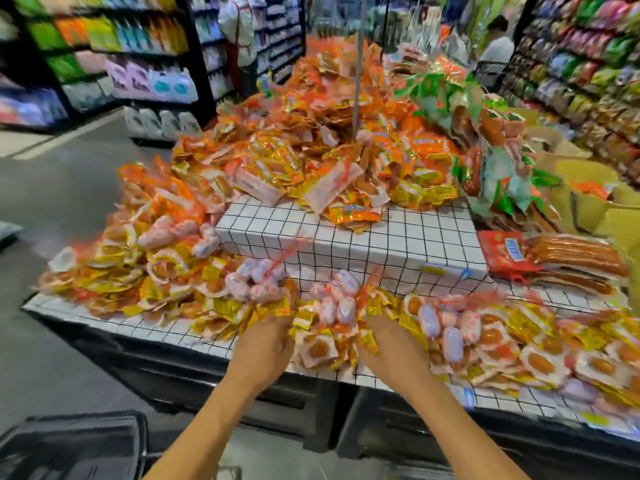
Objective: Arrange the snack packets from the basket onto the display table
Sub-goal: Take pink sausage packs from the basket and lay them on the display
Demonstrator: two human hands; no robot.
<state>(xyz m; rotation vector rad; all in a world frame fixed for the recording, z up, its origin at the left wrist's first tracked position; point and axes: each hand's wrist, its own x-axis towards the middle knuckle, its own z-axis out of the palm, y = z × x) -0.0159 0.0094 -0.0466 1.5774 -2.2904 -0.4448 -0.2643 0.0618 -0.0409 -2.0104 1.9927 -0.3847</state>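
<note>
Although blur softens much of the view, the table (162,329) is plain enough: a two-level stand covered in white grid-lined sheet, with a raised step (398,237) at its middle. Shelves (121,46) of goods stand behind on the left, and a person (239,32) stands by them. A big heap (311,150) of orange and yellow packets covers the upper level and spills to the step's front edge. Green packets (502,174) lie to its right, beside open cartons (588,188). On the lower level a left pile (138,271) of packets and a right pile (554,355) flank the step. The dark basket (69,445) sits on the floor at lower left, well apart from both hands; what it holds cannot be made out. Red sausage packs (554,258) are stacked at the right of the step. Three net bags (337,299) of pink-white sausages rest on the packets along the front. Between the hands a small cluster (318,348) of packets lies at the table's front edge. Left hand (263,344) and right hand (388,344) rest backs-up on either side of it, touching the packets. Both sets of fingertips are buried among the packets, so whether they are spread or pinching cannot be told.
</note>
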